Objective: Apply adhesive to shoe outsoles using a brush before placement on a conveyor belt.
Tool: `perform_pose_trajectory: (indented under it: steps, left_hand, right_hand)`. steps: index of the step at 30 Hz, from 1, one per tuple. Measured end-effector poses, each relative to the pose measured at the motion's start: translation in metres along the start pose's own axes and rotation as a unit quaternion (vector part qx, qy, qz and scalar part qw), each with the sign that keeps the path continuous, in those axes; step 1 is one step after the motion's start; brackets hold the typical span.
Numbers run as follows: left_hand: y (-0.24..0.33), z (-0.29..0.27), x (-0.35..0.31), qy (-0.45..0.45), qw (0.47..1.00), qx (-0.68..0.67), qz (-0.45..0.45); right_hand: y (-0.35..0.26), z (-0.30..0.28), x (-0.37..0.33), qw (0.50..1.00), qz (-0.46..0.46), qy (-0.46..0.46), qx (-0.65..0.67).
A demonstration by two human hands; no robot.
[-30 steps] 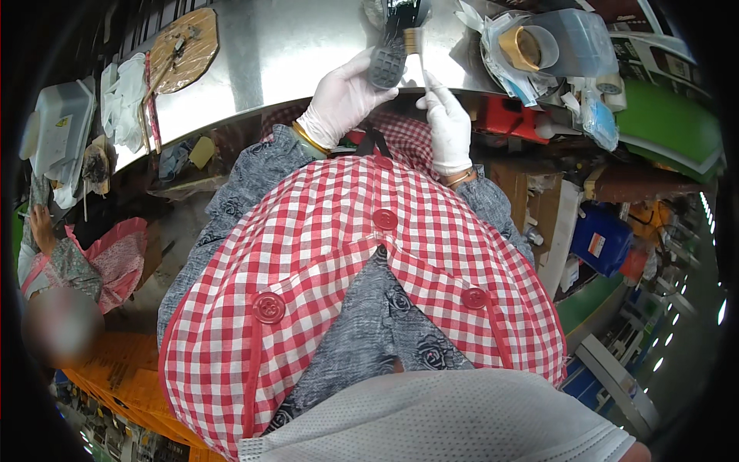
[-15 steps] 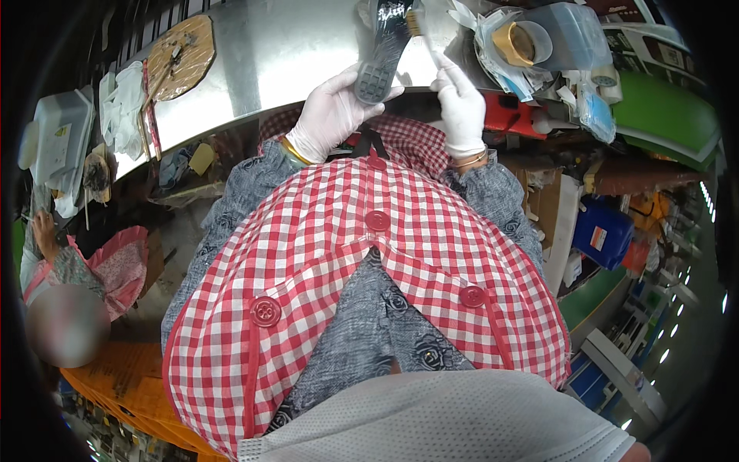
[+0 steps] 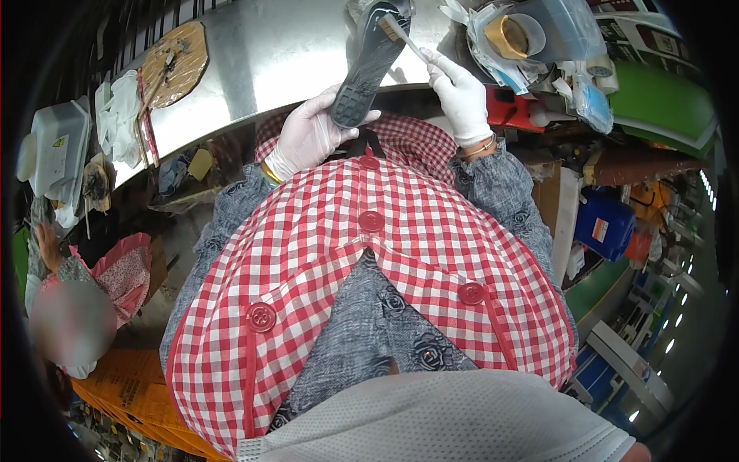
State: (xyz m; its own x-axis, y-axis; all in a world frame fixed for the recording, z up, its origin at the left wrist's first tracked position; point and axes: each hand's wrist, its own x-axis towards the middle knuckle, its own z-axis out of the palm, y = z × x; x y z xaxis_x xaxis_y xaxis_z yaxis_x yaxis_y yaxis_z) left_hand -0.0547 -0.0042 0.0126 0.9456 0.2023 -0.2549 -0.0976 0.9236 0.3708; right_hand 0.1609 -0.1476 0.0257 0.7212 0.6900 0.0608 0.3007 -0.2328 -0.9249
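Observation:
My left hand [image 3: 305, 137], in a white glove, grips a dark shoe sole [image 3: 362, 81] by its near end, where a raised grid pattern shows. The sole slants away over the metal table, its far end beside crumpled clear plastic. In my gloved right hand [image 3: 460, 96] is a small brush [image 3: 412, 48] with a pale handle, pinched between thumb and fingers. Its tan bristles lie over the upper part of the sole, seemingly touching the dark surface.
A shiny metal table [image 3: 269, 58] spans the front. On its right stand a yellowish cup [image 3: 504, 38] and a clear plastic tub [image 3: 566, 31] among papers. At left lie a plastic-covered round board [image 3: 177, 65] and white gloves [image 3: 119, 119]. A co-worker [image 3: 115, 277] is at far left.
The sole has shifted left and toward me in my left hand. My right hand has brought the brush from beside the sole leftward, over its upper part.

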Motion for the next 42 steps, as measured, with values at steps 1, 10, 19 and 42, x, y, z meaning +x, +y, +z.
perform_pose_trajectory:
  steps: [1, 10, 19, 42]
  left_hand:
    - [0.001, -0.002, -0.001, 0.003, 1.000, 0.003, -0.009]
    - [0.007, -0.002, -0.009, 0.021, 0.999, 0.028, -0.005]
    - [0.017, -0.003, -0.003, 0.008, 0.999, 0.025, -0.020]
    - [-0.030, 0.000, 0.030, -0.081, 0.993, -0.076, -0.039]
  right_hand:
    - [-0.001, 0.000, 0.003, 0.999, 0.000, -0.015, -0.035]
    - [0.004, -0.024, 0.042, 0.995, -0.033, -0.049, -0.076]
    - [-0.024, -0.030, 0.073, 0.999, -0.008, -0.025, 0.031]
    - [-0.025, -0.005, 0.022, 0.919, -0.236, 0.109, -0.298]
